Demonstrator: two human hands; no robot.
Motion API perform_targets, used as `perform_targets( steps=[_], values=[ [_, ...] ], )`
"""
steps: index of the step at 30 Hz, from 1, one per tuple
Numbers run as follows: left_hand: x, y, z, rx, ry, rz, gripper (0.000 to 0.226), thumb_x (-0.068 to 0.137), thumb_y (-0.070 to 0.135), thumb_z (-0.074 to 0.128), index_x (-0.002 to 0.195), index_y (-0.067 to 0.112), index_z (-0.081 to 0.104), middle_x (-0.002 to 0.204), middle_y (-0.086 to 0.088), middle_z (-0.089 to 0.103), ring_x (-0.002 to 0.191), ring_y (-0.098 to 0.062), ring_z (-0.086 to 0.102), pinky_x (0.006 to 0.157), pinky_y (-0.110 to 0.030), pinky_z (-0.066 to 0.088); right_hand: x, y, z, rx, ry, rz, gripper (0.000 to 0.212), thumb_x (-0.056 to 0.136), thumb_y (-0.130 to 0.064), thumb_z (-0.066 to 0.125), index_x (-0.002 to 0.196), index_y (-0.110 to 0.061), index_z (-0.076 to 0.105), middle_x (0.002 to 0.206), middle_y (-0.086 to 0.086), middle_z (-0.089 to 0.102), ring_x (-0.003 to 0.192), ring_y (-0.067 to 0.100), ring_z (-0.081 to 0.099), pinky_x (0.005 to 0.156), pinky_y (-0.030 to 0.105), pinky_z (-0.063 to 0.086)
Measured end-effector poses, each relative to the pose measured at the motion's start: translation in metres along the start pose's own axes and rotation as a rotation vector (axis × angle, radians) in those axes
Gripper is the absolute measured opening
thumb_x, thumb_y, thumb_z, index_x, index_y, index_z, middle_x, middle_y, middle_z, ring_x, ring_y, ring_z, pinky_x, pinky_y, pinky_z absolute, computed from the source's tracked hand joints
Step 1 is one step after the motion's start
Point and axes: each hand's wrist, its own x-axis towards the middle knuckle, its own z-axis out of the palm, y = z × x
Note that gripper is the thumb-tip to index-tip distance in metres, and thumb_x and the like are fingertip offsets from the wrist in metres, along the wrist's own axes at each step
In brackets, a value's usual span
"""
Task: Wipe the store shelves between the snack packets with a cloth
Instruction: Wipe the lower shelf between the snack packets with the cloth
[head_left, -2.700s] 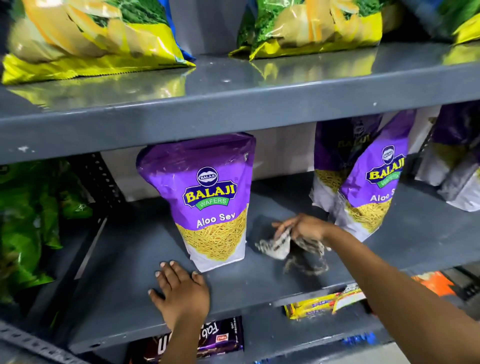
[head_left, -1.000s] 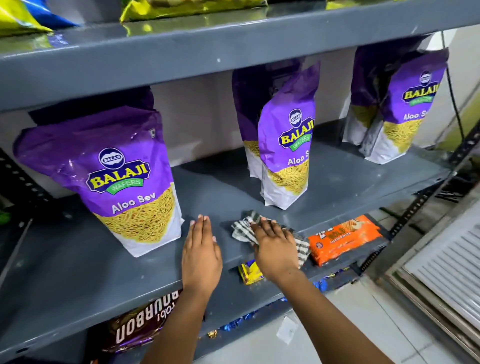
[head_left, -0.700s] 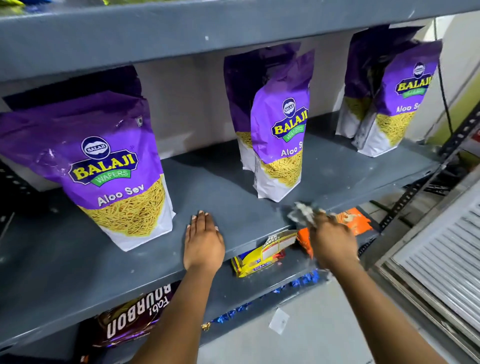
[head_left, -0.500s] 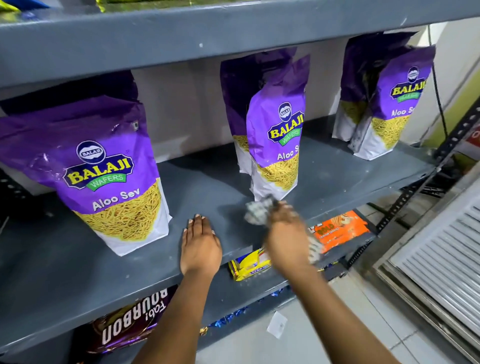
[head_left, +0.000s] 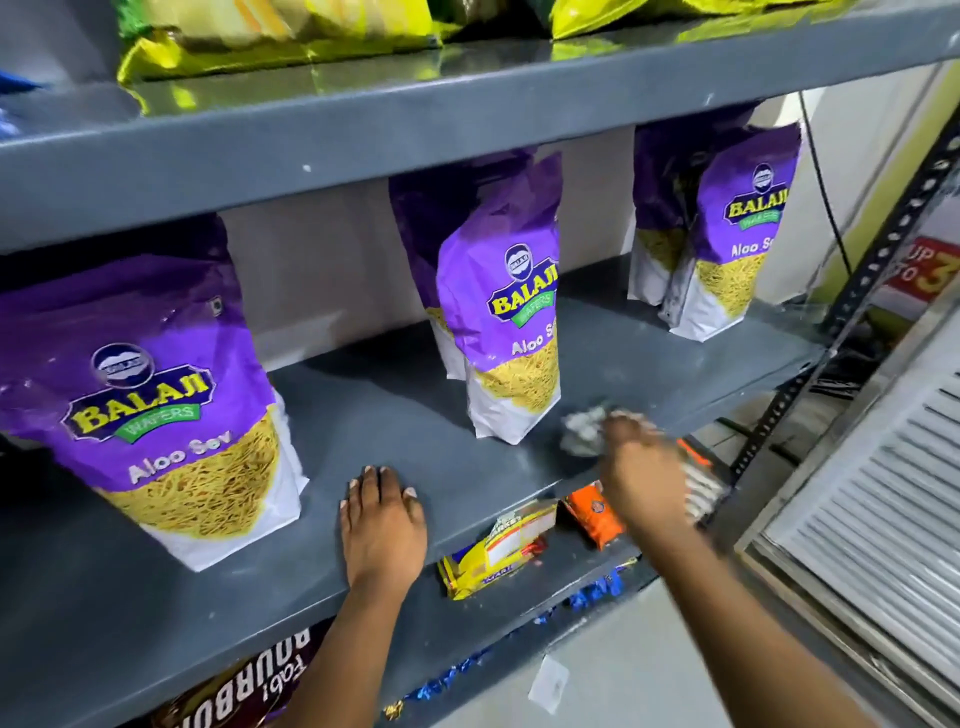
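The right hand is blurred but appears closed around a bunched cloth, which sticks out ahead of the knuckles and sits on the grey shelf near its front edge, just right of the middle purple packet. The bare strip between that packet and the right-hand packet runs back toward the wall, so the right hand is the nearer one. The left hand lies flat, fingers spread, holding nothing.

Single head-worn view, close, angled down onto grey shelf, facing wall
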Motion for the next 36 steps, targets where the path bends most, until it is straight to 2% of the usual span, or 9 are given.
perform_targets(
  steps=[4,7,11,15,18,21,27,31,36],
  values=[
    [0.008,0.05,0.015,-0.004,-0.023,-0.027,0.067,0.08,0.033,0.018,0.134,-0.001,0.038,0.145,-0.021,0.035,0.135,-0.036,0.026,0.111,-0.046,0.017,-0.006,-0.009,0.031,-0.106,-0.141,-0.48,0.045,0.054,-0.034,0.063,0.098,-0.023,0.07,0.096,-0.003,0.076,0.086,0.016,0.071,0.074,0.029,0.058],
    [0.017,0.085,0.031,0.005,-0.008,-0.07,0.066,0.081,0.035,0.019,0.133,0.0,0.04,0.145,-0.02,0.036,0.134,-0.035,0.028,0.111,-0.047,0.018,0.034,0.052,0.021,-0.083,-0.167,-0.439,0.046,0.051,-0.033,0.058,0.094,-0.023,0.07,0.089,-0.002,0.077,0.079,0.015,0.072,0.068,0.027,0.059],
    [0.024,0.102,0.044,0.04,0.036,-0.176,0.053,0.085,0.025,0.032,0.126,-0.005,0.047,0.136,-0.024,0.046,0.126,-0.041,0.041,0.105,-0.054,0.029,0.077,0.076,0.011,-0.037,-0.063,-0.26,0.046,0.035,-0.022,0.078,0.08,-0.015,0.07,0.071,0.005,0.075,0.057,0.022,0.07,0.048,0.025,0.056],
    [0.025,0.103,0.047,0.046,0.025,-0.231,0.059,0.081,0.028,0.026,0.117,-0.007,0.056,0.124,-0.027,0.056,0.114,-0.044,0.052,0.094,-0.058,0.04,0.041,0.042,0.036,-0.024,-0.172,-0.673,0.045,0.046,-0.036,0.058,0.089,-0.029,0.07,0.087,-0.01,0.076,0.079,0.009,0.071,0.067,0.025,0.06],
    [0.026,0.104,0.048,0.089,0.052,-0.229,0.063,0.08,0.035,0.024,0.117,-0.004,0.057,0.123,-0.024,0.058,0.113,-0.043,0.053,0.093,-0.058,0.042,0.072,0.064,0.042,-0.042,-0.226,-0.612,0.046,0.046,-0.033,0.067,0.092,-0.029,0.071,0.091,-0.006,0.076,0.083,0.013,0.072,0.071,0.029,0.061],
    [0.025,0.108,0.047,0.097,0.073,-0.224,0.072,0.078,0.05,0.025,0.119,0.0,0.056,0.127,-0.021,0.056,0.117,-0.042,0.05,0.097,-0.054,0.038,0.132,0.076,0.024,-0.011,-0.206,-0.453,0.041,0.073,-0.013,0.04,0.108,-0.016,0.061,0.094,0.014,0.074,0.082,0.034,0.07,0.071,0.04,0.059],
    [0.027,0.104,0.047,0.121,0.088,-0.208,0.065,0.078,0.048,0.033,0.111,0.0,0.06,0.116,-0.021,0.064,0.105,-0.041,0.06,0.086,-0.055,0.047,0.286,0.027,0.029,0.182,-0.284,-0.314,0.05,0.088,-0.011,0.041,0.135,-0.024,0.035,0.131,0.02,0.052,0.122,0.04,0.046,0.099,0.048,0.04],
    [0.028,0.101,0.048,0.128,0.114,-0.216,0.058,0.079,0.044,0.034,0.106,0.003,0.065,0.112,-0.018,0.067,0.1,-0.037,0.064,0.08,-0.053,0.05,0.322,0.025,0.093,-0.065,-0.611,-0.403,0.052,0.089,-0.015,0.034,0.14,-0.022,0.027,0.152,0.013,0.028,0.138,0.036,0.026,0.114,0.053,0.022],
    [0.028,0.101,0.049,0.126,0.109,-0.204,0.059,0.081,0.046,0.033,0.108,0.004,0.064,0.113,-0.017,0.067,0.103,-0.036,0.062,0.085,-0.053,0.048,0.288,0.038,0.083,-0.06,-0.618,-0.522,0.047,0.089,-0.024,0.039,0.135,-0.031,0.035,0.153,0.006,0.027,0.138,0.033,0.028,0.113,0.052,0.024]
  ],
)
